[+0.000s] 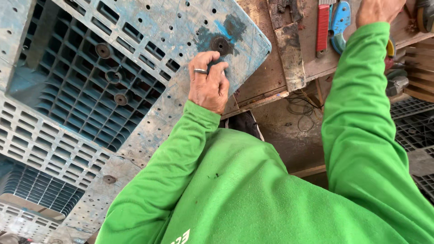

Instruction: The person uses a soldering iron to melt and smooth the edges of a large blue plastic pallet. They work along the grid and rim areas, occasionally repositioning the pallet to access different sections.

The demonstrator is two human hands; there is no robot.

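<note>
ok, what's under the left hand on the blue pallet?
The left hand rests on the blue pallet, fingertips just below a round black washer in a dark smudge. Perforated blue plastic shows around the hand; whatever lies under the palm and fingers is covered.

Left hand (209,81) fingers curled, right hand (377,11) outstretched, arms raised

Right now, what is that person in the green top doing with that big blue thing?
A person in a green sleeve rests the left hand on a worn blue plastic pallet, fingers curled by a round dark washer near its corner. The right hand reaches up to a wooden bench, close to a red tool and a blue-handled tool. Whether it holds anything is cut off from view.
</note>
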